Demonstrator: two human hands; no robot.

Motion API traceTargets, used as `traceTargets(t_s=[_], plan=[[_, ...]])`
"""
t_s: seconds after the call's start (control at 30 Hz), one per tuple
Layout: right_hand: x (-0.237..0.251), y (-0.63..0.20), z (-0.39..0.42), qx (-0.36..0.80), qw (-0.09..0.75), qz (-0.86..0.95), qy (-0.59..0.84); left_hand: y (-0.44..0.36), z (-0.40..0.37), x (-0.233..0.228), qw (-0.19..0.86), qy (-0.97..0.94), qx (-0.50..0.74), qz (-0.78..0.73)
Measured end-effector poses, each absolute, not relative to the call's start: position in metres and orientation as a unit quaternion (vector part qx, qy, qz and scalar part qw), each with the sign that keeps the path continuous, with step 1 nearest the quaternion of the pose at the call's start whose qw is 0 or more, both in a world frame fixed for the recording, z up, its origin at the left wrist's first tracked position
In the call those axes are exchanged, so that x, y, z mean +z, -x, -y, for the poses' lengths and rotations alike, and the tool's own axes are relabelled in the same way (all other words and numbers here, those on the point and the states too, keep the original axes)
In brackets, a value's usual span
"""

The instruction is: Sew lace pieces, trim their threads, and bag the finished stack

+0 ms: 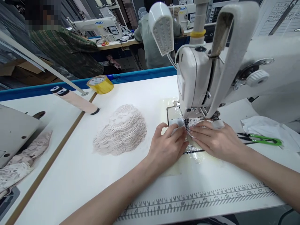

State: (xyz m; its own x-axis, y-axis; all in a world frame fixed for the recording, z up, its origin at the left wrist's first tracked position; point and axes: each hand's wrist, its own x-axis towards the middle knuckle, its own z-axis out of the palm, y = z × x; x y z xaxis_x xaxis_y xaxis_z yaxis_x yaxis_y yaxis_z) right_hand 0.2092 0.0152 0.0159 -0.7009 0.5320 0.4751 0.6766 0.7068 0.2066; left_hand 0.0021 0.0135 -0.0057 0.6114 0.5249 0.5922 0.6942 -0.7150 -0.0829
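Where the frame's far left edge cuts the scene, loose lace scraps [22, 164] lie beside a grey machine bed [16, 132]. Further right, a pale thread cone [75, 100] lies on its side, its long axis running from upper left to lower right, and a roll of yellow tape [100, 84] stands near the blue rim behind it. A heap of lace pieces [122, 131] sits on the white table [77, 175] left of centre. The left hand [167, 147] lies flat, fingers [174, 129] stretched toward the upper right, pressing a small lace piece [194, 125] onto the needle plate; nothing is gripped. The lace piece lies under the presser foot of the sewing machine [206, 72]; its long axis cannot be told, as the hands cover most of it. The right hand [215, 140] also lies open and flat, fingers pointing to the upper left, touching the lace. At right, green thread snips [262, 139] lie pointing left, beside white cloth [264, 126]. A printed ruler [211, 198] runs along the table's near edge.
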Motion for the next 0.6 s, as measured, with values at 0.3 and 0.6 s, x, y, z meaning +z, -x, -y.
traceTargets(t_s=[0.3, 0.6], plan=[[0.0115, -0.2094, -0.016, -0.206, 0.199, 0.899, 0.331, -0.002, -0.0171, -0.0064, 0.151, 0.881, -0.281, 0.35], [0.0091, -0.2107, -0.0195, -0.24, 0.188, 0.892, 0.333, -0.0019, -0.0234, -0.0057, 0.143, 0.88, -0.271, 0.364]])
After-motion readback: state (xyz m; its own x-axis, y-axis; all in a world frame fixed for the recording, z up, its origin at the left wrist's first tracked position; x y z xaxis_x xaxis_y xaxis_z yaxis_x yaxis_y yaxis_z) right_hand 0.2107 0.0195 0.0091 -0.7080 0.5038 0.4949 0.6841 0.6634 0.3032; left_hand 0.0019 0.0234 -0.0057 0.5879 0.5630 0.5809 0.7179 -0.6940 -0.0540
